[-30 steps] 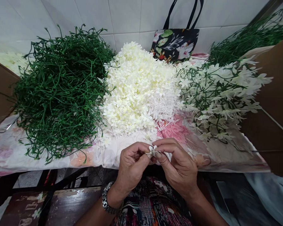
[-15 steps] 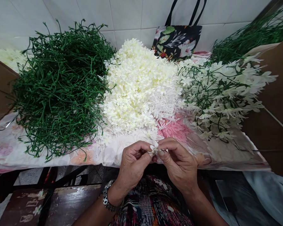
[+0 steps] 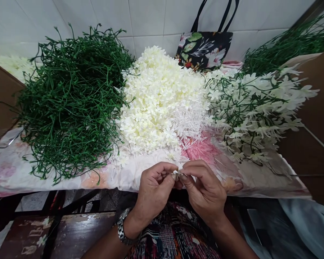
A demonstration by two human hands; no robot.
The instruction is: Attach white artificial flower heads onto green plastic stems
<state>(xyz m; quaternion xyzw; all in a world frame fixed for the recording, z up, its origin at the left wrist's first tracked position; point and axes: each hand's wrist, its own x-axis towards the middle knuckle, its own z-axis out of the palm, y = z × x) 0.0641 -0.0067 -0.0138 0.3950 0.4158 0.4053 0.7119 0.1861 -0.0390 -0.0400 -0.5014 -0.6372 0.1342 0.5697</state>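
Note:
A small white artificial flower (image 3: pixel 176 173) is pinched between my two hands at the table's front edge, mostly covered by my fingertips. My left hand (image 3: pixel 157 185) grips it from the left with thumb and forefinger. From the right, my right hand (image 3: pixel 205 187) closes thumb and forefinger on the same flower. Just beyond them lies a heap of cream-white flower heads (image 3: pixel 156 97), with thin white sticks (image 3: pixel 190 120) spilling at its right front. Green plastic stems (image 3: pixel 70 104) are piled on the left. On the right lie green stems carrying white flowers (image 3: pixel 255 104).
A floral cloth (image 3: pixel 148 172) covers the table. Cardboard walls (image 3: pixel 313 136) stand at the right and a cardboard piece (image 3: pixel 1 100) at the left. Against the tiled wall rests a black floral bag (image 3: pixel 205 50). Below left is a dark wooden seat (image 3: pixel 81 233).
My fingertips have closed in over the flower, so its petals, spread and visible before, are now mostly hidden. Both hands stay in nearly the same place.

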